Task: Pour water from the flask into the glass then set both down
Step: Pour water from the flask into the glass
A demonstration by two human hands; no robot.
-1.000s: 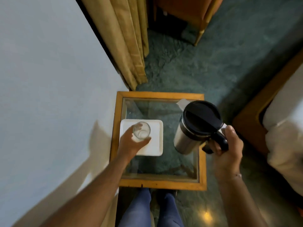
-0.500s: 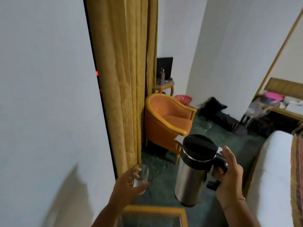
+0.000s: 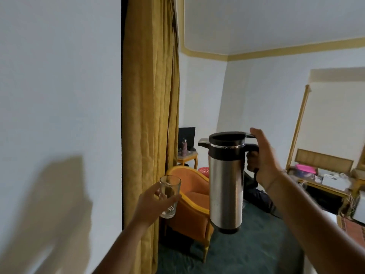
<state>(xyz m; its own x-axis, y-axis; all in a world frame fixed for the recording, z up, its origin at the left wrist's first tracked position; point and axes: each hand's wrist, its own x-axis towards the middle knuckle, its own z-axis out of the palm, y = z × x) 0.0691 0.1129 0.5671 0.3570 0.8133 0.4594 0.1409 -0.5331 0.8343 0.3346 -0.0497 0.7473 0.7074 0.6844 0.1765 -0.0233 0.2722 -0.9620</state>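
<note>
Both hands closed: left [image 3: 150, 204] around seemingly empty glass [image 3: 169, 196], right [image 3: 262, 161] on flask [image 3: 226, 186] handle.

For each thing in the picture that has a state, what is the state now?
flask: upright, lifted in the air, not pouring.
glass: empty, slightly tilted, lifted.
left hand: closed around the glass.
right hand: closed on the flask handle, thumb at the lid.
curtain: hanging gathered by the wall.

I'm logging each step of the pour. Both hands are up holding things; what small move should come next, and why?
Probably bring the steel flask with the black lid leftward until its spout is over the clear glass tumbler. The right hand holds the flask upright, beside and higher than the glass, which looks empty in the left hand.
</note>
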